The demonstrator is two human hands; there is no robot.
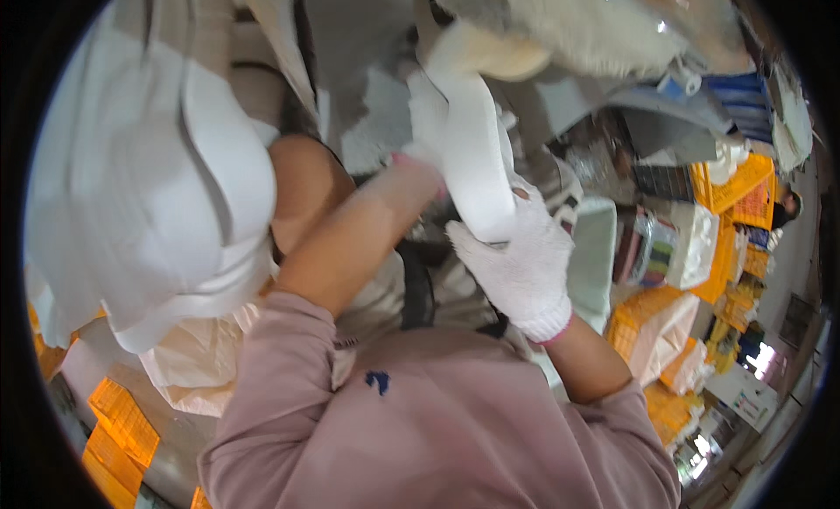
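Note:
Between my two hands is a smooth white insole-shaped piece (477, 150), long, thin and curved, tilted away from me. My left hand (426, 128), in a white knit glove, grips its left side near the far end; that glove is a little blurred and its fingers are partly hidden. At the near end, my right hand (523, 264), gloved the same way, has its thumb by the edge and its fingers around the right side. Just beyond the far end lies a cream-coloured curved piece (494, 54), blurred.
Large white curved pieces (149, 177) stand layered close on my left, above a pale sack (197, 360). Orange crates (127, 421) sit at the lower left. To the right are a pale green bin (593, 255) and more orange crates (643, 321). Farther off is another person (787, 207).

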